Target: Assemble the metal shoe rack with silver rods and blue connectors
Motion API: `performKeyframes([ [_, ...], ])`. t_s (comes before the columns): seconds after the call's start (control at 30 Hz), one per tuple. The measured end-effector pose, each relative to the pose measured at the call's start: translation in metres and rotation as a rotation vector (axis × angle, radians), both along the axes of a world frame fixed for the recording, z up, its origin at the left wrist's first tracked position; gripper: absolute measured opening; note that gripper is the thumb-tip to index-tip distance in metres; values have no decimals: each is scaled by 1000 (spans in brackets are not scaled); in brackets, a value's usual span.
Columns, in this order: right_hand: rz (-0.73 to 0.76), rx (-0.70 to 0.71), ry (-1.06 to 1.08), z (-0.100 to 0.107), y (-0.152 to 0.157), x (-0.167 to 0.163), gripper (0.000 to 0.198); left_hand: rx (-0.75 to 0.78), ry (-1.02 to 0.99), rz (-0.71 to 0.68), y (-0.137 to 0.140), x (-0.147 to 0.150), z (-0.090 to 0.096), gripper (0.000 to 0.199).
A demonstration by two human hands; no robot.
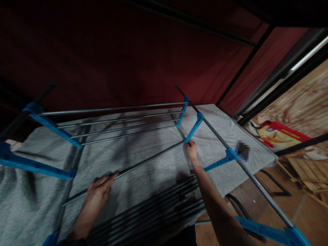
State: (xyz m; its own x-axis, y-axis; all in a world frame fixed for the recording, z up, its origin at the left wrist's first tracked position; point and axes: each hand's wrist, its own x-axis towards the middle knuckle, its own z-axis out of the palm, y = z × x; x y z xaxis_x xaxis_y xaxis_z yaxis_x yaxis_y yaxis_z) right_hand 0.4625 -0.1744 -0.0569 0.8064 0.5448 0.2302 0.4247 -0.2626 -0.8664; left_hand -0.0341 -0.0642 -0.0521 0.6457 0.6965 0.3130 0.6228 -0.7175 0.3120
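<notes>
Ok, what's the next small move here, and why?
Probably seat the rod in the blue bracket at the right hand: its end seems at that bracket's tip, the left hand holds it, and its other end looks free of brackets.

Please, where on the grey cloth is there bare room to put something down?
Bare grey cloth shows between the slanting rod under the left hand and the crossbars beyond it, and between that rod and the nearer rods. The near edge is crowded: those nearer rods lie side by side there.
</notes>
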Motion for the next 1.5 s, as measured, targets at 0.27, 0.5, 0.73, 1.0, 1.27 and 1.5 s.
performKeyframes([
  [0.27, -4, 18, 12, 0, 2, 0, 30, -36, 66, -1, 1, 4, 10, 41],
  [0.5, 2, 32, 12, 1, 0, 0, 30, -26, 100, -2, 4, 3, 9, 45],
  [0.73, -8, 38, 16, -1, 1, 0, 33, 33, 110, 4, 7, 3, 8, 42],
  [1.0, 8, 47, 38, -1, 0, 0, 37, -23, 85, -9, 8, 4, 11, 39],
  [1.27, 2, 55, 51, 0, 0, 0, 34, -55, 12, -5, 14, 2, -2, 40],
  [1.5, 5, 56, 56, 1, -1, -1, 36, -80, 39, -14, 12, 0, 3, 41],
])
